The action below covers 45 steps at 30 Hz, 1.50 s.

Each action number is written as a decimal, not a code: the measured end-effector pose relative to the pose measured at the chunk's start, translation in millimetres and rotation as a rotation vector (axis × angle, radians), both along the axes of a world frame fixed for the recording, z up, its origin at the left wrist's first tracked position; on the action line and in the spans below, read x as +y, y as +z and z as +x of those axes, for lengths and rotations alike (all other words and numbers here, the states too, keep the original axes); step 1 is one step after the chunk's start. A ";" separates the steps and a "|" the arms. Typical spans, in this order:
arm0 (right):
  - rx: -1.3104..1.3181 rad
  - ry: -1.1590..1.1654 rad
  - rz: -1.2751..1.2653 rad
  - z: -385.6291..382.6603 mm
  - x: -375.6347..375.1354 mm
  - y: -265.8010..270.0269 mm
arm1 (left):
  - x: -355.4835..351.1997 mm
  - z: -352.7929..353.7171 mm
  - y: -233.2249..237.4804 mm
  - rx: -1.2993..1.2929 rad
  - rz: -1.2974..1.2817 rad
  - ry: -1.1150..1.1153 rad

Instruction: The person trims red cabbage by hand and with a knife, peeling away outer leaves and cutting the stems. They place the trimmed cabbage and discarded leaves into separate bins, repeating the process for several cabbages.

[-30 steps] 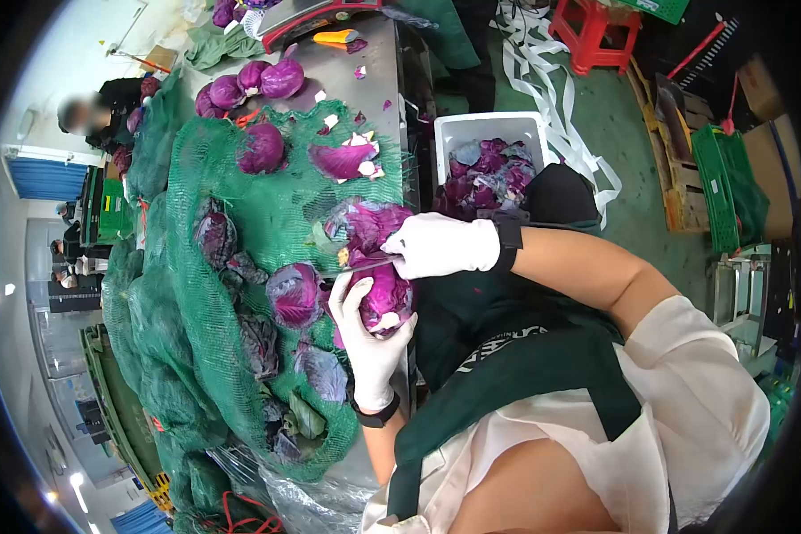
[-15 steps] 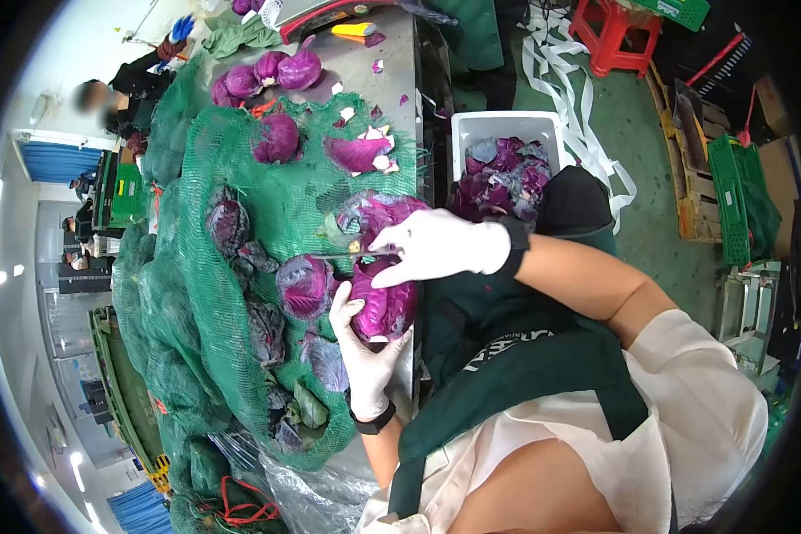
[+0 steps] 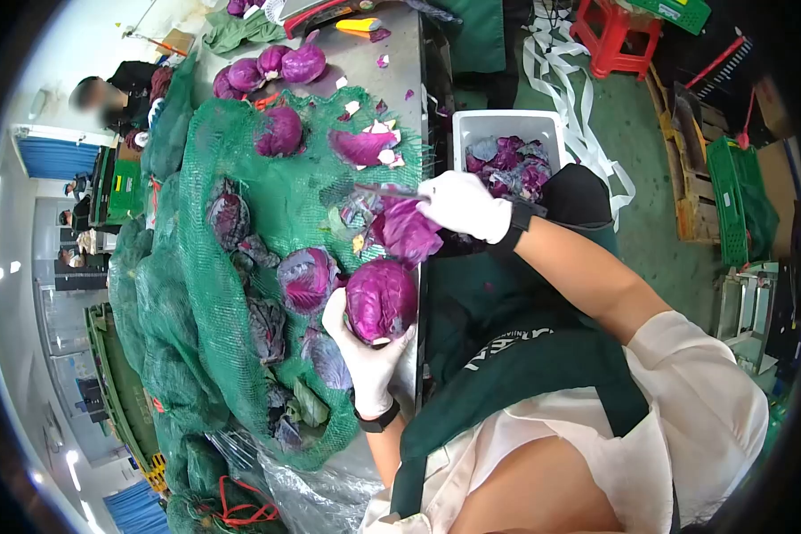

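Observation:
My left hand (image 3: pixel 362 358), in a white glove, is wrapped round the lower left side of a purple cabbage (image 3: pixel 381 301) at the table's near edge. In my gloved right hand (image 3: pixel 465 206) is a knife (image 3: pixel 384 190), its blade pointing left over the net. Just under that hand hangs a loose purple cabbage leaf (image 3: pixel 409 233); whether the fingers pinch it too, I cannot make out. Left of the held cabbage lies another cabbage (image 3: pixel 309 279), with a greyish outer leaf (image 3: pixel 327 358) below it. Trimmed leaves (image 3: pixel 363 147) rest farther up.
A green mesh net (image 3: pixel 240 329) spreads over the metal table (image 3: pixel 392 76), with several darker cabbages in it. Peeled cabbages (image 3: pixel 303 64) sit at the far end near a yellow-handled tool (image 3: pixel 358 26). Beside the table stands a white bin (image 3: pixel 507 123) of leaves. A co-worker (image 3: pixel 129 93) is at upper left.
My right hand has moved up and away from the cabbage with the knife. A leaf has come off, showing a smoother, rounder cabbage in my left hand, which has barely shifted.

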State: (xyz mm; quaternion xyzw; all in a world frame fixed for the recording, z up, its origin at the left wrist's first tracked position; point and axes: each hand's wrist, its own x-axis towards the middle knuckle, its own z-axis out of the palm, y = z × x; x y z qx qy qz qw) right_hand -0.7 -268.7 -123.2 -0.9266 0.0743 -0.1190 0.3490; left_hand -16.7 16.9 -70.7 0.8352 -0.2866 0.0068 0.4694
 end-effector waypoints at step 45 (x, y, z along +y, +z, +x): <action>0.420 0.377 1.118 -58.8 30.0 34.2 | -56.2 -37.5 13.1 -0.337 0.354 0.012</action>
